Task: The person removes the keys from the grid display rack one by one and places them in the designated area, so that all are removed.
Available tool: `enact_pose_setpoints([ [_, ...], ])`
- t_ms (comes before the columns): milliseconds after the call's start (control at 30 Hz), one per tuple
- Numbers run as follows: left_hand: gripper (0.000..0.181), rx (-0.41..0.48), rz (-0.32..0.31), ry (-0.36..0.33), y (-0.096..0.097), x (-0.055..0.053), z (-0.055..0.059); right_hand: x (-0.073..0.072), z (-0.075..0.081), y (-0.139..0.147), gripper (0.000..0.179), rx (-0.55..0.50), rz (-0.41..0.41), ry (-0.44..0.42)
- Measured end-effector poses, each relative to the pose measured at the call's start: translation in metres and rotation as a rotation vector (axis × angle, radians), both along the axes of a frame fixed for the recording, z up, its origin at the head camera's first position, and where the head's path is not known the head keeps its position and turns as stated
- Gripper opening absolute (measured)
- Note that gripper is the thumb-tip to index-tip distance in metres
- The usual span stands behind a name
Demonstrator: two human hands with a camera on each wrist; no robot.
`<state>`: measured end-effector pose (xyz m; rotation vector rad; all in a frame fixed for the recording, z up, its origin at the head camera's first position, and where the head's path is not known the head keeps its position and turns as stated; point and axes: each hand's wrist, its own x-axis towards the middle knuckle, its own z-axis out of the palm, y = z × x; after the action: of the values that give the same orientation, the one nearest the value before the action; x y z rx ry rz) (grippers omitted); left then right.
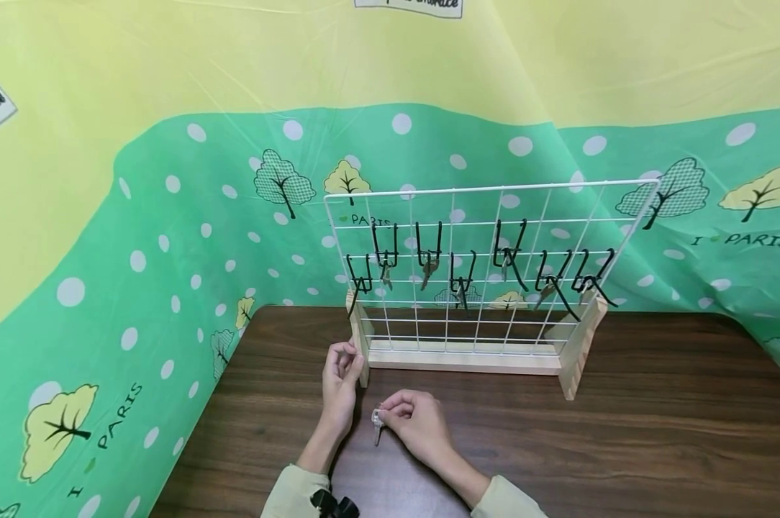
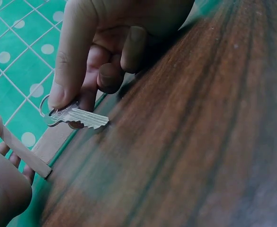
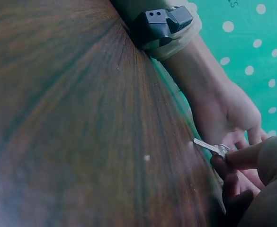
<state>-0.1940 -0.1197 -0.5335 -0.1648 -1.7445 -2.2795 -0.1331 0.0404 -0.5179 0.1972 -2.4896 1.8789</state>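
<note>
My right hand (image 1: 422, 424) pinches a small silver key (image 1: 377, 424) by its head, between thumb and forefinger, with the toothed blade pointing down. In the left wrist view a thin ring shows at the head of the key (image 2: 84, 117). My left hand (image 1: 339, 385) holds the left wooden leg (image 1: 363, 345) of a white wire grid rack (image 1: 451, 191), its fingers curled against the wood. Black double hooks (image 1: 385, 248) hang on the grid at different heights. Keys (image 1: 431, 267) dangle from several of them.
The rack stands on a dark brown wood-grain table (image 1: 675, 432), its two legs joined by a pale wooden bar (image 1: 468, 362). Behind and to the left hangs a green and yellow cloth (image 1: 189, 187) with printed trees. A black device (image 3: 159, 23) sits on the left wrist.
</note>
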Motion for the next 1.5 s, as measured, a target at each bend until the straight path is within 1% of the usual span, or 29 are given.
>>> enact_pose_setpoints([
  [133, 0.024, 0.005, 0.001, -0.006, 0.000, 0.000, 0.000, -0.001, -0.003, 0.001, 0.012, 0.093, -0.015, 0.051],
  [267, 0.024, 0.009, -0.001, -0.007, 0.000, 0.000, 0.000, -0.003, -0.012, 0.000, 0.015, 0.171, -0.055, 0.161],
  [333, 0.025, 0.009, -0.001, -0.004, 0.000, 0.000, 0.001, -0.004, -0.014, -0.001, 0.016, 0.204, -0.071, 0.204],
  [400, 0.024, 0.006, 0.003, 0.003, 0.001, 0.000, 0.001, -0.003, -0.013, -0.002, 0.017, 0.240, -0.085, 0.216],
  [567, 0.024, -0.001, 0.006, 0.016, 0.001, 0.000, 0.000, 0.001, -0.005, -0.004, 0.018, 0.305, -0.094, 0.186],
  [733, 0.025, -0.005, 0.005, 0.014, 0.002, -0.001, -0.001, 0.003, -0.003, -0.005, 0.021, 0.383, -0.109, 0.230],
  [900, 0.023, -0.003, 0.012, 0.002, 0.002, -0.002, -0.001, 0.003, -0.006, -0.008, 0.024, 0.451, -0.124, 0.292],
  [1067, 0.024, 0.004, 0.010, -0.013, 0.001, -0.001, 0.000, 0.003, -0.010, -0.010, 0.025, 0.466, -0.130, 0.332],
  [1500, 0.024, 0.009, 0.011, -0.022, 0.001, -0.001, 0.000, 0.001, -0.013, -0.008, 0.026, 0.438, -0.120, 0.373],
])
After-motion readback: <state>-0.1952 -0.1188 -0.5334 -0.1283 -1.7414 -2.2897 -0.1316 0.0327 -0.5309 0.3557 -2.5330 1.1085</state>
